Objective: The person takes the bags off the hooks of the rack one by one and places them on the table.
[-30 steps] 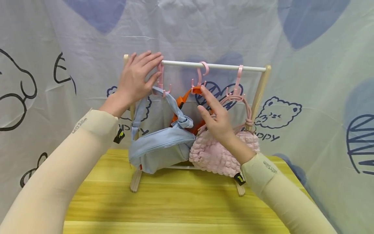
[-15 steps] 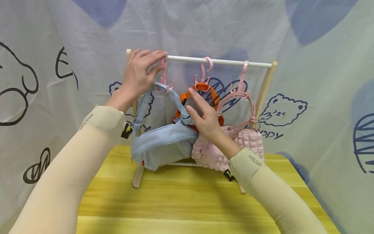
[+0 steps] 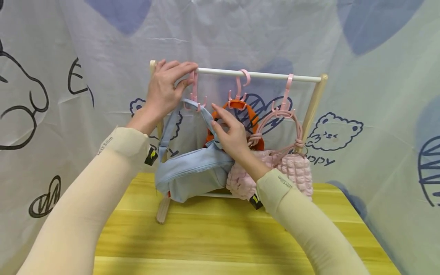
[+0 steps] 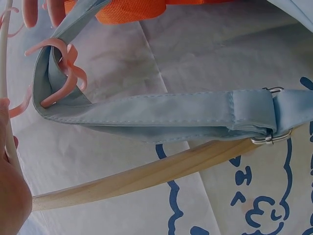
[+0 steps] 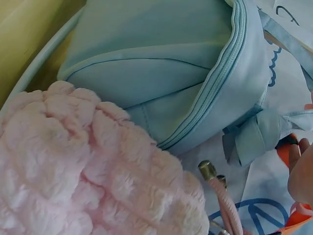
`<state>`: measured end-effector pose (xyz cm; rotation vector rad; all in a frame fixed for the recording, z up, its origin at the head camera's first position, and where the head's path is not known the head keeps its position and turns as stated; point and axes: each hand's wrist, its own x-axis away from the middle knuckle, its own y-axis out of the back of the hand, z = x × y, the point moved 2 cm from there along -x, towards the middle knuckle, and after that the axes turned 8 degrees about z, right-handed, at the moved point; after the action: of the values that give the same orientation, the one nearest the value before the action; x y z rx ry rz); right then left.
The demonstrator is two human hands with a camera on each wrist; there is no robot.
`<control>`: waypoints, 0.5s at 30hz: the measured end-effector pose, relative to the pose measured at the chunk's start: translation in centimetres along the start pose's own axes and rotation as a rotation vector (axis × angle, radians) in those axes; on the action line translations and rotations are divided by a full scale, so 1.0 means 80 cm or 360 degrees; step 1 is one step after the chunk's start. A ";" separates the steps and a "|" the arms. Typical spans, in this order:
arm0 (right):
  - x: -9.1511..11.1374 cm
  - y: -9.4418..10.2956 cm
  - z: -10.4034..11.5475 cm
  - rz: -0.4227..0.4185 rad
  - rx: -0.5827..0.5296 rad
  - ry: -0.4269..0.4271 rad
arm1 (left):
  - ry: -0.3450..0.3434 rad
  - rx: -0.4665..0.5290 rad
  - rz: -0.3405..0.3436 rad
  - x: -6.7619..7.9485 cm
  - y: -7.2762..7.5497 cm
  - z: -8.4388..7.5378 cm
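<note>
My left hand (image 3: 165, 89) grips the left end of the rack's white rail (image 3: 223, 71), fingers over the top and thumb beneath, beside a pink hook hanger (image 3: 194, 89). From that hanger hangs a light blue bag (image 3: 196, 175) by its strap (image 4: 156, 110). The right hand (image 3: 232, 133) has its fingers extended by the strap's right side and covers part of its knot. An orange strap (image 3: 254, 118) loops over the middle hanger (image 3: 238, 89), partly behind that hand. On the right hanger (image 3: 286, 93) hangs a quilted pink bag (image 3: 297, 172) by its cord handles.
The rack has wooden side posts (image 3: 313, 110) and stands on a yellow wood-grain table (image 3: 206, 236). Close behind it hangs a pale printed cloth (image 3: 388, 99). The two bags overlap low on the rack, and the pink one presses near the right forearm.
The right hand has moved left, from the orange strap at the middle hanger to the blue strap. The left hand stays at the rail's left end. The orange loop is now more exposed.
</note>
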<state>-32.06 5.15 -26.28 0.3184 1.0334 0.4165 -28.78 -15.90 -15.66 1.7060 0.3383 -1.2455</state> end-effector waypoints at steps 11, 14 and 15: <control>-0.011 -0.020 -0.004 0.0016 0.0081 -0.0038 | 0.0001 0.0009 -0.0016 -0.002 -0.001 -0.002; -0.013 -0.024 -0.006 0.0009 0.0105 -0.0072 | -0.0021 0.0009 -0.0040 -0.002 -0.002 -0.002; -0.014 -0.026 -0.007 0.0005 0.0113 -0.0078 | -0.0027 0.0002 -0.0044 -0.002 -0.001 -0.002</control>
<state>-32.69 2.85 -26.65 0.3917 1.0011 0.3737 -28.85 -15.71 -15.62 1.6961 0.3523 -1.2794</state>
